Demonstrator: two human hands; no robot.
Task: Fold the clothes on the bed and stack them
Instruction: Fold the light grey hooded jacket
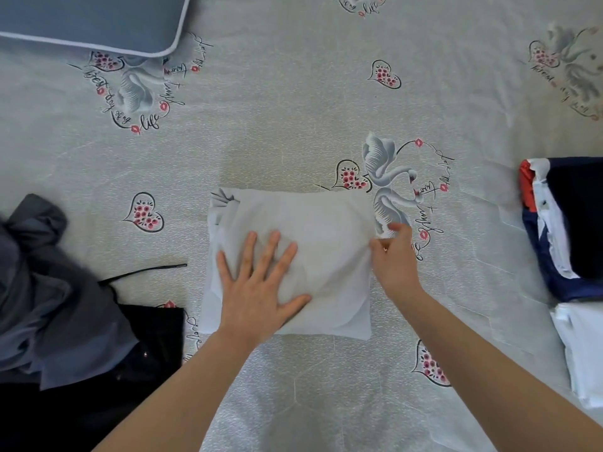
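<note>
A pale grey folded garment (293,256) lies as a rough rectangle in the middle of the bed (293,125), its far left corner bunched into small pleats. The left hand (257,288) lies flat on its near left part, fingers straight and spread, thumb out to the right — pressing the cloth, not gripping it. The right hand (393,256) is at the garment's right edge, about halfway along it; its fingers are curled at that edge and seem to pinch the cloth there, though the hand is slightly blurred and the contact itself is hard to make out. So the garment sits under the left palm and just left of the right hand's fingertips. The bed is covered by a light sheet printed with swans, hearts and script. To the left, well apart from the garment, lies a crumpled grey garment (49,288) over a black garment (146,347), with a thin black cord (146,272) running out toward the middle. On the right edge of the view is a stack of folded clothes (567,223) — dark navy on top with white and red showing at its left side — and nearer the person, just beside it, a folded white piece (584,350). At the far left corner rests a blue pillow (91,21) with pale piping.
</note>
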